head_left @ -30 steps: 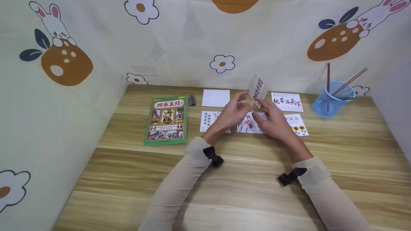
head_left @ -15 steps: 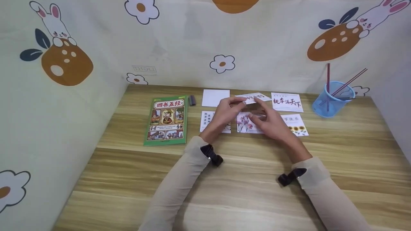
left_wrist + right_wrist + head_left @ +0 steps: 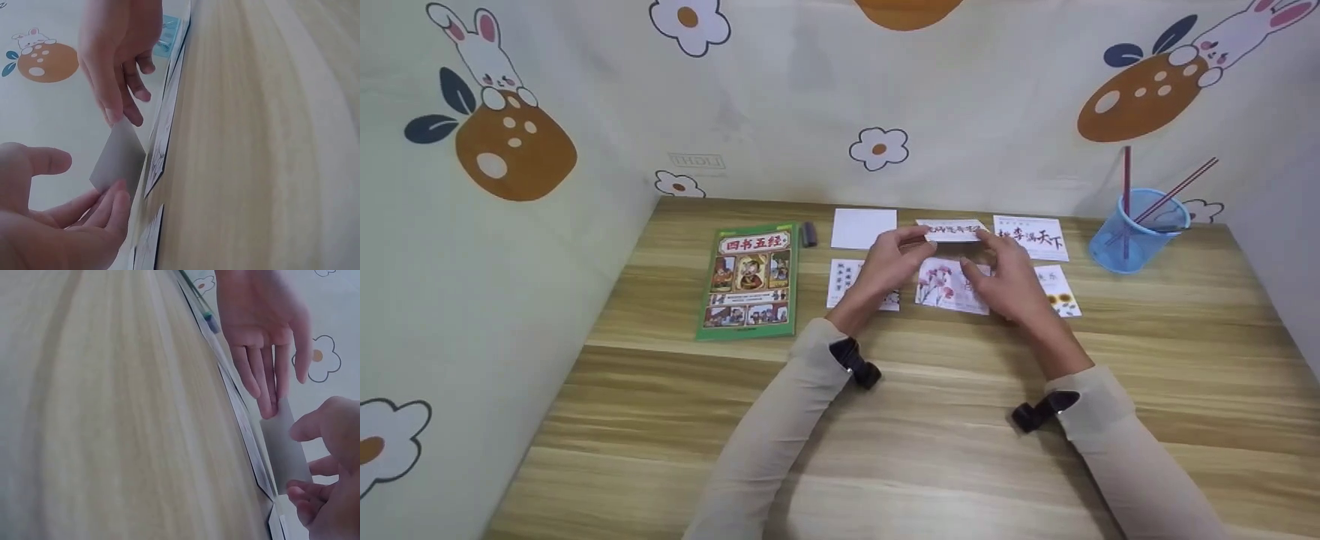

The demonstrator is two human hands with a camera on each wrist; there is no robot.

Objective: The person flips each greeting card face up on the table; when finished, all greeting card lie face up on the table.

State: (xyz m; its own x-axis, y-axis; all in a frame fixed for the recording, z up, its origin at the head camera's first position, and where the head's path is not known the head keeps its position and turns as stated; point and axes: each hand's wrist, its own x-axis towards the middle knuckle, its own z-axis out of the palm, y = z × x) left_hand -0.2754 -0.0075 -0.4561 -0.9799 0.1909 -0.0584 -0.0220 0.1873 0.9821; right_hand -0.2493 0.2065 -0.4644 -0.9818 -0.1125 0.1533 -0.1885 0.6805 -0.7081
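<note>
A small greeting card (image 3: 949, 232) with brush lettering is held just above the tabletop, tilted, between both hands. At its left end, the straight fingers of my left hand (image 3: 885, 266) touch the card; the thumb sits apart from it in the left wrist view. My right hand (image 3: 1011, 281) grips the right end, its thumb and fingers around the grey-looking card (image 3: 284, 447) in the right wrist view. Directly below lies a card with pink flowers (image 3: 939, 286). Beside the right hand, a lettered card (image 3: 1035, 225) and a sunflower card (image 3: 1057, 285) are partly covered.
A blank white card (image 3: 862, 227) and a lettered card (image 3: 844, 281) lie left of centre. Further left are a green-bordered book (image 3: 750, 285) and a small dark block (image 3: 809, 235). A blue pen cup (image 3: 1132, 244) with sticks stands right. Behind the table (image 3: 945, 450) hangs a patterned curtain (image 3: 795, 97).
The card has gone from upright in my right hand to a low tilt. My left fingers now touch its left end. The right hand has shifted slightly right, baring more of the flower card.
</note>
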